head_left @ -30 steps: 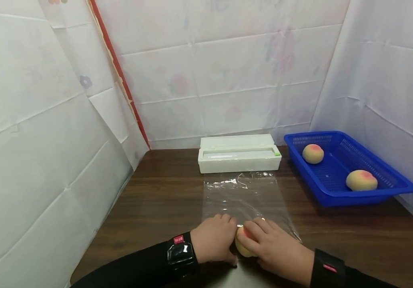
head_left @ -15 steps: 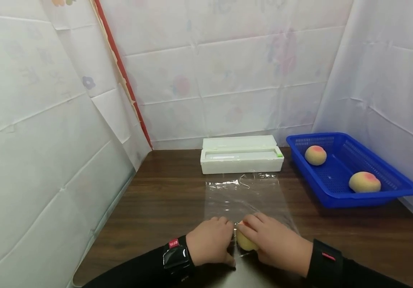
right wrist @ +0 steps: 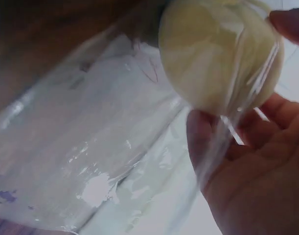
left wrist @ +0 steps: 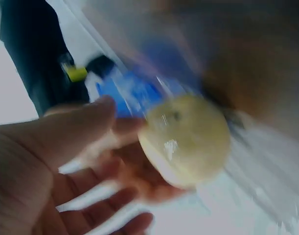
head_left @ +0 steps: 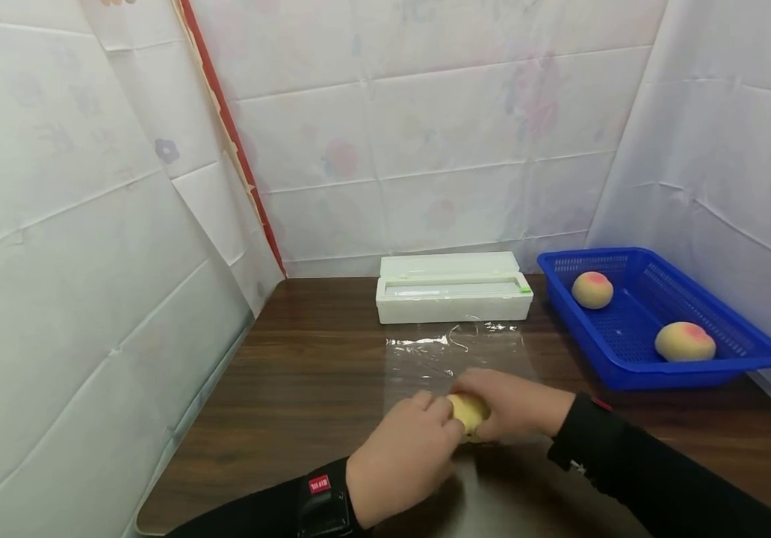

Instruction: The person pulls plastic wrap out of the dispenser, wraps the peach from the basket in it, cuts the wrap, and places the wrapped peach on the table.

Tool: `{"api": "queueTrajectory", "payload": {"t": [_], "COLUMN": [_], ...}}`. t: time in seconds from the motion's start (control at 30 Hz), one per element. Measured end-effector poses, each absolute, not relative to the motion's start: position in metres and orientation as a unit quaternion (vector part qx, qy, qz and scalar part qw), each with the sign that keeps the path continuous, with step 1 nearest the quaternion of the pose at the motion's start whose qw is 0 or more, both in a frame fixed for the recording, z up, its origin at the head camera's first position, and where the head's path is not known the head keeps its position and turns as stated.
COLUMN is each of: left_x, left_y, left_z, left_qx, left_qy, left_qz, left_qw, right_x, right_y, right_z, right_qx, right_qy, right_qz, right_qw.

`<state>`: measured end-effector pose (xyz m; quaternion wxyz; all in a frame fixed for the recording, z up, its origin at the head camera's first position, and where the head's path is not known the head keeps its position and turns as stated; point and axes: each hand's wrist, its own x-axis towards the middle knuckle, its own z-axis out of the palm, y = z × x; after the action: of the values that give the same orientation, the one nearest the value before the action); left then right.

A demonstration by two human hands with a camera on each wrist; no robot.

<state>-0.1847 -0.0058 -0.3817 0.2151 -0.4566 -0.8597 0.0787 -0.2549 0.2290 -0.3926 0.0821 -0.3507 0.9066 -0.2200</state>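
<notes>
My right hand (head_left: pixel 516 403) grips a pale yellow peach (head_left: pixel 469 412) between thumb and fingers. In the right wrist view, clear plastic film (right wrist: pixel 110 122) is drawn over the peach and creased along its side. My left hand (head_left: pixel 406 456) is at the peach's left, its fingertips close against it in the head view. In the left wrist view, the left fingers are loosely bent beside the peach (left wrist: pixel 188 139), and I see nothing pinched in them. The rest of the film lies flat on the table, stretching back toward a white box (head_left: pixel 454 308).
The lidded white box stands open at the table's (head_left: pixel 291 373) back edge, a roll visible inside. At the right is a blue plastic basket (head_left: pixel 634 321) holding two more peaches (head_left: pixel 592 290). White sheeting (head_left: pixel 439 134) encloses the back and both sides.
My right hand has turned over and rolled the peach away from me, with film around it. Its pink patch has gone out of sight. My left hand has shifted right beside it.
</notes>
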Motion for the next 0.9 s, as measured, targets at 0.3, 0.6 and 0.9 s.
{"api": "queueTrajectory", "payload": {"t": [0.3, 0.6, 0.9], "left_x": [-0.190, -0.219, -0.247], "left_y": [0.014, 0.023, 0.027], "left_z": [-0.386, -0.395, -0.405], "left_qx": [-0.588, -0.507, -0.444], "left_qy": [-0.782, -0.835, -0.864], "left_qz": [0.108, 0.084, 0.066], "left_qw": [0.176, 0.195, 0.229], "right_x": [-0.294, -0.330, -0.343], "right_y": [0.235, 0.238, 0.241], "right_z": [-0.381, -0.383, -0.385], "right_qx": [-0.341, -0.252, -0.226], "right_qy": [0.891, 0.843, 0.842], "right_qz": [-0.246, -0.352, -0.371], "right_qw": [0.173, 0.319, 0.319]}}
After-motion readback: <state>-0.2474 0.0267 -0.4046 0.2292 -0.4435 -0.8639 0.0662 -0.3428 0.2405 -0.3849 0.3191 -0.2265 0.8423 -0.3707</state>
